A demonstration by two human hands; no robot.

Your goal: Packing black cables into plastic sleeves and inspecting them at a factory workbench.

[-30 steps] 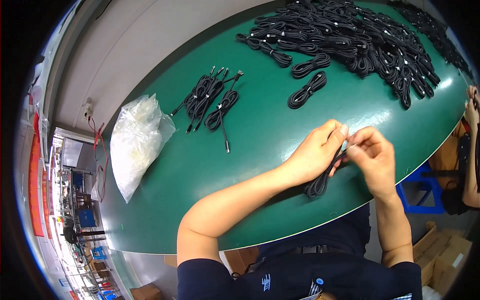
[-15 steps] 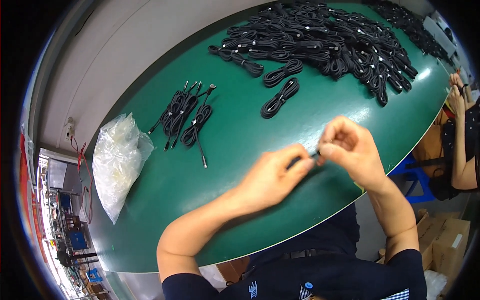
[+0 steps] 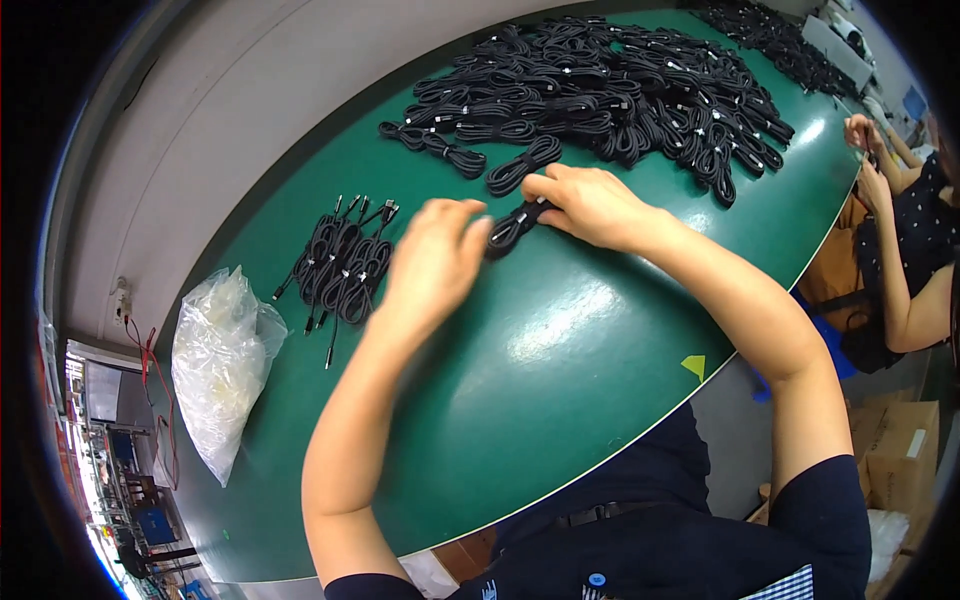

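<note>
The person's right hand pinches one end of a coiled black cable at the green table, the left hand loosely spread beside the other; probably light and bendy, it seems best held around its middle.

The right hand is moved forward from the edge of the table and now grips a coiled cable that previously lay free. The left hand is separated from the right, its fingers open just beside that coil. The cable group at left appears closed up, its former gap gone, although overlap obscures the count.
</note>
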